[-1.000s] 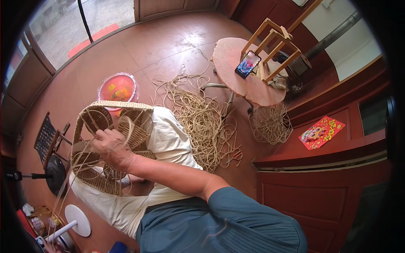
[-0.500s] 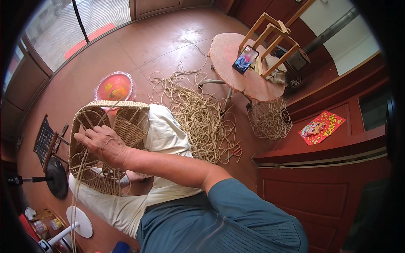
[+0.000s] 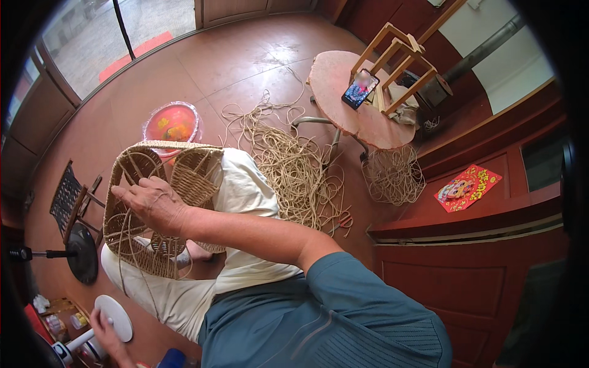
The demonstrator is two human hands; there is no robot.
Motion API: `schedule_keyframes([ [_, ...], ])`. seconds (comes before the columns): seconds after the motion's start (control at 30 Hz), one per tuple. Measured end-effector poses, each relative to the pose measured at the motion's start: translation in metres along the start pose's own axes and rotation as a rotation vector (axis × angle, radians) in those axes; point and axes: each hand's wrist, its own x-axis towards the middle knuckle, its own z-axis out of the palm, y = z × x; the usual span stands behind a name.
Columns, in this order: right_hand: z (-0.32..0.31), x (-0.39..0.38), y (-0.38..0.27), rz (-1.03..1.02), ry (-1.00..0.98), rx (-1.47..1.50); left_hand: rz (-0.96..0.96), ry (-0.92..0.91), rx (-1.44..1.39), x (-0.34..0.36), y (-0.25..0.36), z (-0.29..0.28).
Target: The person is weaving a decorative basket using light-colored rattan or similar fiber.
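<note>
A woven cord basket [image 3: 193, 178] with inner dividers and loose strands rests tilted across my legs in cream trousers [image 3: 245, 184]. My right hand [image 3: 147, 199] reaches across into the basket's left side, fingers curled on loose cord [image 3: 126, 230]. My left hand [image 3: 104, 328] is at the lower left, beside a round white disc on a white post [image 3: 119, 313], with its fingers apart and nothing clearly held.
A large tangle of cord [image 3: 294, 172] and orange-handled scissors [image 3: 343, 221] lie on the floor. Around me are a lined red basin [image 3: 169, 119], a round table [image 3: 331, 80] bearing a wooden frame and phone [image 3: 361, 89], a folding stool [image 3: 67, 196], and red doors [image 3: 442, 282].
My left hand has risen from the lower left edge, and the strands there now hang slacker over the basket and trousers. My right hand has shifted slightly leftward along the basket.
</note>
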Motion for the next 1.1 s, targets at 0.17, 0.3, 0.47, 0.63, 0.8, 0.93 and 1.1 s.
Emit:
schedule_keyframes([
  [0.17, 0.012, 0.018, -0.023, -0.039, 0.031, 0.087, 0.188, -0.051, 0.121, -0.009, 0.162, 0.105],
  [0.3, 0.012, 0.017, -0.02, -0.044, 0.084, 0.114, 0.313, -0.067, 0.384, -0.002, 0.179, 0.128],
  [0.47, 0.013, 0.015, -0.021, -0.047, 0.066, 0.054, 0.108, -0.047, 0.134, 0.006, 0.141, 0.105],
  [0.63, 0.012, 0.014, -0.018, -0.029, 0.043, 0.015, 0.075, 0.16, 0.316, 0.015, 0.059, 0.009],
  [0.8, 0.015, 0.019, -0.021, -0.007, 0.078, -0.032, -0.191, 0.352, 0.773, -0.002, -0.063, -0.107],
  [0.93, 0.025, 0.026, -0.031, -0.065, 0.111, -0.078, -0.142, 0.231, 0.629, -0.034, -0.132, -0.122],
  [1.1, 0.024, 0.03, -0.024, -0.092, 0.086, -0.108, -0.187, 0.114, 0.416, -0.04, -0.075, -0.022],
])
